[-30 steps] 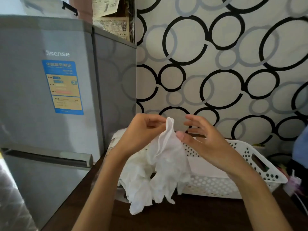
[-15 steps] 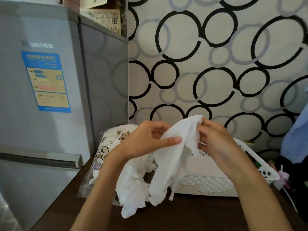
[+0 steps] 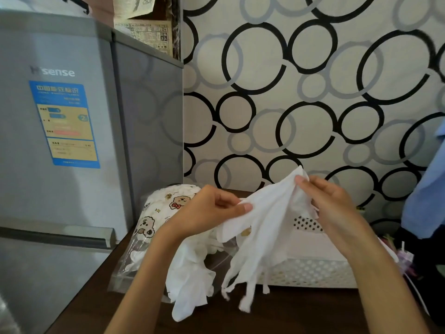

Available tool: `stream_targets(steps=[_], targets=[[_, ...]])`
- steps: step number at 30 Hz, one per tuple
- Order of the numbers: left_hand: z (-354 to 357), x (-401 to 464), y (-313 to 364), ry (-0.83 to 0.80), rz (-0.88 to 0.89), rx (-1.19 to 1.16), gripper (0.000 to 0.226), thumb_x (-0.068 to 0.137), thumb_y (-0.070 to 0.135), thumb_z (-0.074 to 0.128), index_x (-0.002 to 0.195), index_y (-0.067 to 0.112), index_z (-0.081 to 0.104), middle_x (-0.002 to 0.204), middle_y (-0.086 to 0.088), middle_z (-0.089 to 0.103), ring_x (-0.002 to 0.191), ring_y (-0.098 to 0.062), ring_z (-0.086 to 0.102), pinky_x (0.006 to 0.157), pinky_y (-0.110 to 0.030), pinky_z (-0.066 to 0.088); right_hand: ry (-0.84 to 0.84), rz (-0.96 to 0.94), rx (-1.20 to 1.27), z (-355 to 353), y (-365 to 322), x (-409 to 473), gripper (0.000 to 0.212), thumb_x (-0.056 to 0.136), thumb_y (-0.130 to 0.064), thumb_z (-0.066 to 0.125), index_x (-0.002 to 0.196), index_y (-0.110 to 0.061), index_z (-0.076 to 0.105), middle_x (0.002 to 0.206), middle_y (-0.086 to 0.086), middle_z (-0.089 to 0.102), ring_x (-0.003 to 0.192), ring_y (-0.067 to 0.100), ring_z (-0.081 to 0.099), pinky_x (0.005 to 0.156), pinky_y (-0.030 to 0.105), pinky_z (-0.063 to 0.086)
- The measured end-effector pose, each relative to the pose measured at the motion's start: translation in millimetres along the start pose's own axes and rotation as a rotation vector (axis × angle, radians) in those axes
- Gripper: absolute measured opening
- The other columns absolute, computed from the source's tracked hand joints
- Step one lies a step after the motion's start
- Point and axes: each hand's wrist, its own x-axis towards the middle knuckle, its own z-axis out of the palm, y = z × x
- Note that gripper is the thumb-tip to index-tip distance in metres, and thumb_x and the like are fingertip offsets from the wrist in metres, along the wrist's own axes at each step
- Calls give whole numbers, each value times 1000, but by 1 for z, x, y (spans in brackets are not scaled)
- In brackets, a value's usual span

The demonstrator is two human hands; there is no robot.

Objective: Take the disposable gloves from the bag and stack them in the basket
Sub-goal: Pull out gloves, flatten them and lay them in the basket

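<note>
A white disposable glove [image 3: 267, 227] is stretched in the air between my hands, its fingers dangling toward the table. My left hand [image 3: 212, 210] pinches one side of its cuff and my right hand [image 3: 330, 203] pinches the other side, higher up. Under my left hand hangs a bunch of more white gloves [image 3: 192, 273], spilling from a clear bag [image 3: 154, 213] printed with cartoon bears that lies on the table at the left. The white perforated basket [image 3: 310, 268] stands behind the held glove, mostly hidden by it and by my right arm.
A dark wooden table [image 3: 301, 314] carries the bag and basket. A grey fridge [image 3: 60, 141] stands close on the left, touching the table's edge. Circle-patterned wallpaper [image 3: 301, 104] is right behind. Blue cloth [image 3: 426, 194] hangs at the right edge.
My right hand took hold of the glove's cuff and moved right and up, spreading the glove open between both hands. The bunch of gloves still hangs below my left hand.
</note>
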Motion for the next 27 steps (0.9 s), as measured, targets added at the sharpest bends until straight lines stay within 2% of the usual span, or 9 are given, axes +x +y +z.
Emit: stream_targets(steps=[4, 8, 10, 12, 14, 17, 21, 24, 27], targets=[[8, 6, 1, 28, 37, -83, 23, 96, 28, 55, 95, 14, 73, 91, 1, 74, 78, -3, 67, 70, -13, 50, 63, -91, -42, -13, -5, 0, 16, 93, -28, 56, 88, -22, 69, 84, -1, 73, 83, 16, 65, 83, 34, 50], [30, 21, 2, 181, -45, -271, 25, 101, 29, 43, 92, 19, 65, 93, 2, 68, 87, -12, 63, 81, -22, 50, 180, -321, -169, -16, -18, 1, 18, 95, -29, 52, 87, -19, 64, 82, 16, 67, 71, 23, 58, 62, 29, 45], [43, 31, 8, 281, -93, -361, 28, 103, 28, 37, 95, 10, 57, 91, -3, 57, 84, -13, 54, 79, -22, 45, 183, -458, -255, -15, -26, 2, 21, 95, -28, 53, 89, -10, 63, 83, 25, 64, 66, 33, 56, 58, 29, 42], [55, 39, 19, 418, -75, -333, 32, 104, 28, 31, 99, 4, 51, 88, -2, 50, 76, -10, 45, 69, -14, 39, 184, -545, -294, -12, -34, 5, 22, 95, -28, 53, 89, -10, 63, 80, 24, 64, 70, 41, 56, 54, 36, 43], [62, 45, 27, 581, -15, -277, 30, 105, 28, 27, 92, 10, 47, 81, 5, 46, 70, -6, 42, 63, -12, 36, 186, -582, -298, -7, -39, 7, 18, 95, -28, 54, 85, -17, 63, 77, 18, 66, 71, 41, 58, 51, 38, 44], [57, 47, 29, 775, 82, -151, 28, 105, 31, 26, 88, 16, 43, 68, 10, 43, 58, -4, 40, 61, -30, 38, 178, -600, -275, 1, -41, 7, 15, 95, -27, 54, 82, -23, 61, 76, 15, 66, 67, 37, 58, 51, 30, 39], [31, 35, 36, 974, 269, 98, 24, 103, 34, 31, 91, 20, 46, 56, 12, 42, 48, -5, 40, 50, -30, 33, 119, -598, -121, 7, -38, -2, 15, 95, -27, 53, 88, -19, 63, 75, 10, 67, 62, 18, 55, 51, 26, 38], [22, 42, 42, 905, 286, 188, 23, 102, 36, 35, 96, 23, 53, 60, 13, 48, 54, -4, 46, 53, -26, 33, 62, -466, -18, -2, -26, -1, 14, 94, -30, 53, 92, -23, 65, 72, -1, 69, 63, 9, 61, 53, 21, 45], [33, 70, 25, 494, 96, 298, 23, 102, 33, 38, 103, 24, 59, 79, 11, 58, 73, -9, 52, 62, -25, 36, 39, -197, -89, -29, 1, 10, 13, 94, -31, 54, 97, -25, 65, 76, -4, 71, 71, 9, 66, 57, 19, 51]])
